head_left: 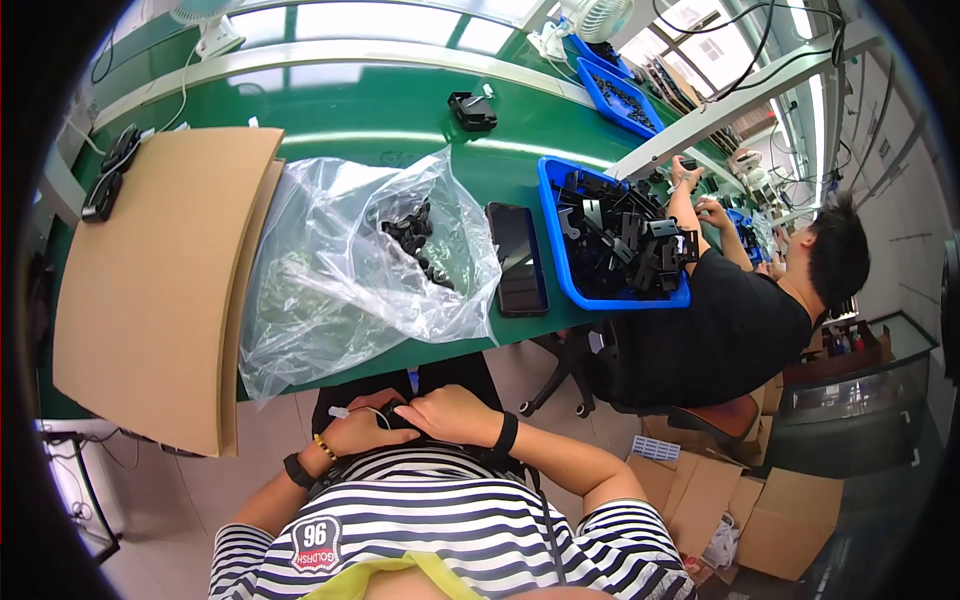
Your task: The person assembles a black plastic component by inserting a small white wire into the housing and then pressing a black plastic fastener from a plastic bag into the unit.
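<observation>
Fingers of both hands were gathered close against the person's striped shirt, below the near edge of the green surface (pixel 380 110). The left hand (pixel 362 428) and the right hand (pixel 455 412) met around a small dark object (pixel 398 416), with the right hand laid partly over it and the left curled in from the other side. A thin white cable (pixel 352 410) ran out from between them toward the person's left. Whether the fingers were pinching the object or only resting on it could not be told; most of them were folded under and out of sight, and the object itself was largely covered, so its shape and long axis could not be read.

Both hands touched the object, the right lying more squarely on top. Everything else lay away from the body, up on the surface: a clear plastic bag (pixel 330 260) holding small black parts (pixel 415 238) straight ahead, a dark phone (pixel 518 258) just beside the bag on the right, and a blue bin (pixel 560 250) of black pieces beyond that. A flat cardboard sheet (pixel 160 280) lay to the left. A co-worker in a black shirt (pixel 720 330) sat on the right, hands raised at their own work.
</observation>
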{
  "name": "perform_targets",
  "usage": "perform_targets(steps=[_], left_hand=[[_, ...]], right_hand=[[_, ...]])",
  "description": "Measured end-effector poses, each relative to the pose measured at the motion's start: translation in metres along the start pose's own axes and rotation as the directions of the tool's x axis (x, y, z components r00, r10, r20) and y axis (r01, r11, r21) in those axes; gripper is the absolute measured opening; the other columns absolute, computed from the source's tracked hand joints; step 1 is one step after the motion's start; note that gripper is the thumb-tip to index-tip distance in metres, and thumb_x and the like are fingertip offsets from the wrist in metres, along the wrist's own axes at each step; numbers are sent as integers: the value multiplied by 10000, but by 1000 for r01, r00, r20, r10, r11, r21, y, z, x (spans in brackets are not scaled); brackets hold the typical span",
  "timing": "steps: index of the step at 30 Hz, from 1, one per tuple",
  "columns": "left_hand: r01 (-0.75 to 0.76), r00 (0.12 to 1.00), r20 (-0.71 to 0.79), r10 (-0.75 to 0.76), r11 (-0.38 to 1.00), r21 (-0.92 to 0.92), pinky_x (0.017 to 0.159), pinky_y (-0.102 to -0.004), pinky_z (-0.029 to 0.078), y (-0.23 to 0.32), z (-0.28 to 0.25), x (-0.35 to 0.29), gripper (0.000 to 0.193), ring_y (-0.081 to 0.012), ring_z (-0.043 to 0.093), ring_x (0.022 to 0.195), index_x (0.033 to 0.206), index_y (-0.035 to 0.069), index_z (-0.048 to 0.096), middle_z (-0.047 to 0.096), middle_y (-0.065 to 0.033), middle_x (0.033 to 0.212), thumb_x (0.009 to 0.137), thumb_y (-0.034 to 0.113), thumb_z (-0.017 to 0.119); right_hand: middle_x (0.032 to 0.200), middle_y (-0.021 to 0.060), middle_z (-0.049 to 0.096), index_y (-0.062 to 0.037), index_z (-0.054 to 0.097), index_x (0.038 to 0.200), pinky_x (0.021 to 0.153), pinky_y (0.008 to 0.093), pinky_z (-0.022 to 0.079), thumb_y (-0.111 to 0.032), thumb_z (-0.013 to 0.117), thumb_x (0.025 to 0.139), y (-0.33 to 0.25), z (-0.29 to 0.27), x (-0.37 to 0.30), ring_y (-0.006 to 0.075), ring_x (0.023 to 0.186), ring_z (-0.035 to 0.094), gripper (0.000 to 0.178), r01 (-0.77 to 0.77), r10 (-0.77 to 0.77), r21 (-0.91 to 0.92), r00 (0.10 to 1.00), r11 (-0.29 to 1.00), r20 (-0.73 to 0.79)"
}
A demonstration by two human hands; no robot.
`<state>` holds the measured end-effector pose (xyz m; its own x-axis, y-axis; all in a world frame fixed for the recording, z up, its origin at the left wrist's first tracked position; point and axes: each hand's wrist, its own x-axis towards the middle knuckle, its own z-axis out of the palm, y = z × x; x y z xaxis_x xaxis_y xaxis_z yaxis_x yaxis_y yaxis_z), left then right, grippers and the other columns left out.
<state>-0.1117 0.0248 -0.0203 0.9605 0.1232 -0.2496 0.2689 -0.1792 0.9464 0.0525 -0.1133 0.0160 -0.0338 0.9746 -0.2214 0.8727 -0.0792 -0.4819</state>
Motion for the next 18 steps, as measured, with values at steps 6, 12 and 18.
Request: perform_targets(steps=[6,12,18], left_hand=[[58,998,5,-58,998,7,924,-359,493,2,-6,-2,607,-260,660,1032,1165,34,636,679,-134,1113,770,454,825],[147,988,56,-144,988,-47,919,-345,488,8,0,10,653,-232,645,1053,1180,16,626,678,-135,1122,761,473,831],[-46,999,14,45,998,34,852,-341,505,13,28,18,557,-231,666,931,1111,24,655,701,-117,1008,784,440,829]], right_hand=[[721,167,673,-21,647,766,594,451,531,-321,507,1027,-7,6,2,342,644,667,421,-16,14,-18,994,1000,-111],[844,185,666,23,599,963,643,445,540,-265,537,1015,11,13,-14,353,729,675,299,192,-183,-1,931,981,-315],[906,189,666,23,574,1004,659,458,537,-271,539,1020,27,11,-41,361,765,677,297,158,-154,37,983,987,-103]])
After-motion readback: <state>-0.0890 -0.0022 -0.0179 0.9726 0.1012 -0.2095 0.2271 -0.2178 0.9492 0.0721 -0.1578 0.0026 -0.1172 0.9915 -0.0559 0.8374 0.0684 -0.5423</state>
